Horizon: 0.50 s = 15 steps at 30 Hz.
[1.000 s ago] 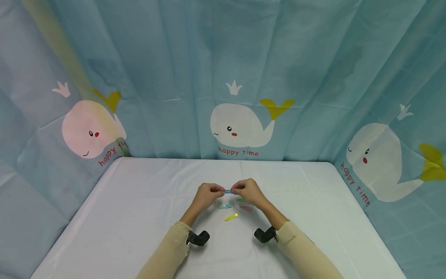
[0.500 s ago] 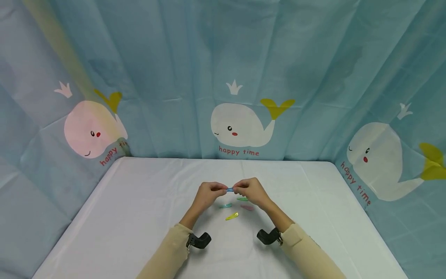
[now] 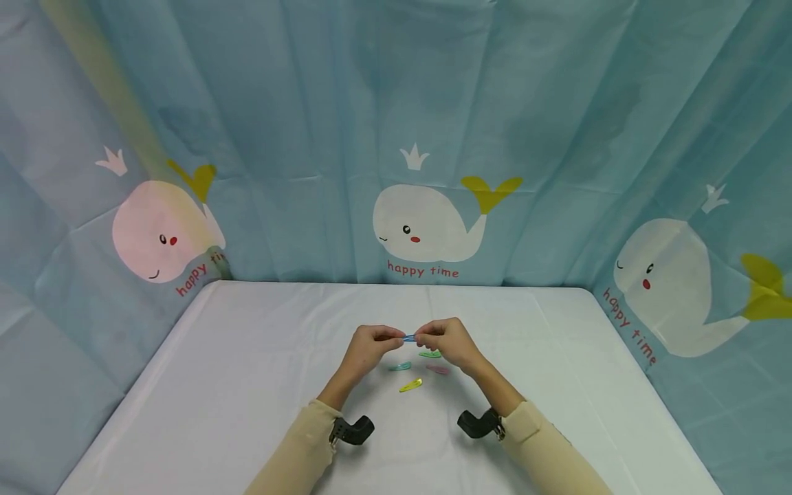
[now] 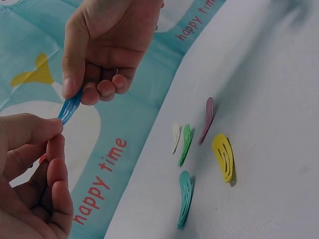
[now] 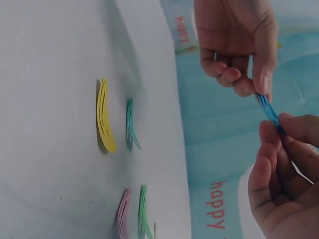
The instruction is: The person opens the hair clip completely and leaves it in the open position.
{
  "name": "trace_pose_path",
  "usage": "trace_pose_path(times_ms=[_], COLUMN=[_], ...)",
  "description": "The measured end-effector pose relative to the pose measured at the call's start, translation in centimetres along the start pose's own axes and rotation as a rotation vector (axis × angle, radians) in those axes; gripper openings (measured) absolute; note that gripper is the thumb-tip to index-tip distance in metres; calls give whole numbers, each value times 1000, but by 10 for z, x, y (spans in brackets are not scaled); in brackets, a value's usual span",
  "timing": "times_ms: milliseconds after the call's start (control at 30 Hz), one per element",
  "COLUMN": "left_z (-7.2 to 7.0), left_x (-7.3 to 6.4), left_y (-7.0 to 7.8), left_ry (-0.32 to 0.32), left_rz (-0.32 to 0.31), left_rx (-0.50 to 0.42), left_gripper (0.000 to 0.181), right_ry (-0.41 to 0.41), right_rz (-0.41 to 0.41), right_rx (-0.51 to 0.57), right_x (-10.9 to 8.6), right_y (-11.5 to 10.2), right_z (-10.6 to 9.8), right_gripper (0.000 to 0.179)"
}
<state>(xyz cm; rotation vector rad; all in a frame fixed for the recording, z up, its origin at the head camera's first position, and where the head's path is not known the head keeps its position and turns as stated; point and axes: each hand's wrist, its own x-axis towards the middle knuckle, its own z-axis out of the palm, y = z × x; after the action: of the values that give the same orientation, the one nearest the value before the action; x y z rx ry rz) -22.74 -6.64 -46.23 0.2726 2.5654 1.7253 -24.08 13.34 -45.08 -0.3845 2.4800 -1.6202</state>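
Observation:
A blue snap hair clip (image 3: 409,338) is held up between both hands above the table. My left hand (image 3: 366,349) pinches one end between thumb and fingers, and my right hand (image 3: 454,342) pinches the other. In the left wrist view the clip's slotted middle (image 4: 70,107) shows, its ends covered by fingertips. Below the hands lie a teal clip (image 3: 399,366), a yellow clip (image 3: 411,385), a pink clip (image 3: 438,370) and a green clip (image 3: 430,354). A white clip (image 4: 176,138) lies beside the green one, hidden in the head view.
The clips rest on a white-covered table (image 3: 247,385). A blue curtain (image 3: 297,172) printed with whales surrounds its back and sides. Each wrist carries a black camera mount, the left one (image 3: 354,430) and the right one (image 3: 478,424) low over the cloth.
Both hands have shifted slightly to the right with the blue hair clip still pinched between them. The clips on the table have stayed in place.

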Motion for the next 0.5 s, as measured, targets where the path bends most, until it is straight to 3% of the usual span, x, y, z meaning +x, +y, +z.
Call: trace_pose_path(times_ms=[500], left_z=[0], left_x=[1], left_y=[-3], left_ry=[3], left_rz=[-8], left_rx=[-7], left_gripper=[13], right_ry=[-8], right_rz=[-6], right_rx=[24], right_x=[2], right_y=[4], right_z=[3], right_gripper=[18])
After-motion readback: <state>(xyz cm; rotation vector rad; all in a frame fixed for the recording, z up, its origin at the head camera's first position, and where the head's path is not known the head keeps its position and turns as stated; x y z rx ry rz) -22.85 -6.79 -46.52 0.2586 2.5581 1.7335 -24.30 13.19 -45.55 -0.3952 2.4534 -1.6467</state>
